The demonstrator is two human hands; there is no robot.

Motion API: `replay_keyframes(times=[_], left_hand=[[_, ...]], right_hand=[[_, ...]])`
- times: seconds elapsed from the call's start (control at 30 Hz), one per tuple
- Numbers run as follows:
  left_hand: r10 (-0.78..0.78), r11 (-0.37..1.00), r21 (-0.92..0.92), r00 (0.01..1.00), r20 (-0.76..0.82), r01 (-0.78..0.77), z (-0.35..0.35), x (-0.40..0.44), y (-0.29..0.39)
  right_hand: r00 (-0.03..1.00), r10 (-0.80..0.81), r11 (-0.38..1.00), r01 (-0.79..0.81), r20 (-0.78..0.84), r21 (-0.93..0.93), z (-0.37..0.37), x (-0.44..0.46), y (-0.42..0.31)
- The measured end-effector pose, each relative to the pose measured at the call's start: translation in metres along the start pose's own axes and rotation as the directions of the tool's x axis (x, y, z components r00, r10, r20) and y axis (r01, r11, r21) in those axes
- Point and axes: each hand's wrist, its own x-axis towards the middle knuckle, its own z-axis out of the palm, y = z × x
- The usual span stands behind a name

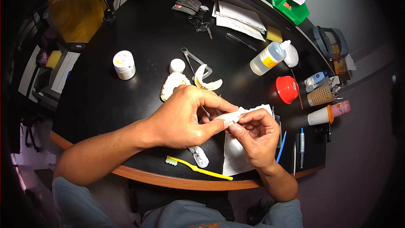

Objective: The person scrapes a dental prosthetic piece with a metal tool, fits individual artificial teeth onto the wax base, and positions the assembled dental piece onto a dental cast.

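Note:
Both hands meet over the front part of the black desk. My left hand [185, 116] pinches a small white piece [230, 119] between thumb and fingers. My right hand [255, 137] grips the other side of it, thumb and fingertips pressed together. The fingers cover much of the piece. Below the hands lie a white cloth [236, 158], a white dental cast [200, 157] and a yellow toothbrush [198, 169]. Just beyond my left hand are a cream dental model [172, 85], a curved cream piece [206, 83] and a metal caliper [195, 61].
A white jar [124, 65] stands at the left. Toward the right are a clear bottle [268, 58], a red bowl [287, 90], a white cup [319, 116] and a blue syringe [302, 147]. Papers [239, 19] and keys [205, 28] lie at the back.

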Motion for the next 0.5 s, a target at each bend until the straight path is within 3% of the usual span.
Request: replay_keyframes(times=[0.23,0.5], left_hand=[[-0.011,1.0,0.007,0.999,0.043,0.011,-0.0023,0.0006,-0.0013],[0.085,0.988,0.122,0.994,0.065,-0.092,-0.0027,-0.0006,0.0007]], right_hand=[[1.0,0.026,1.0,-0.026,-0.006,-0.016,0.001,-0.0005,-0.0018],[1.0,0.016,1.0,-0.017,-0.022,-0.025,-0.0001,0.001,-0.0003]])
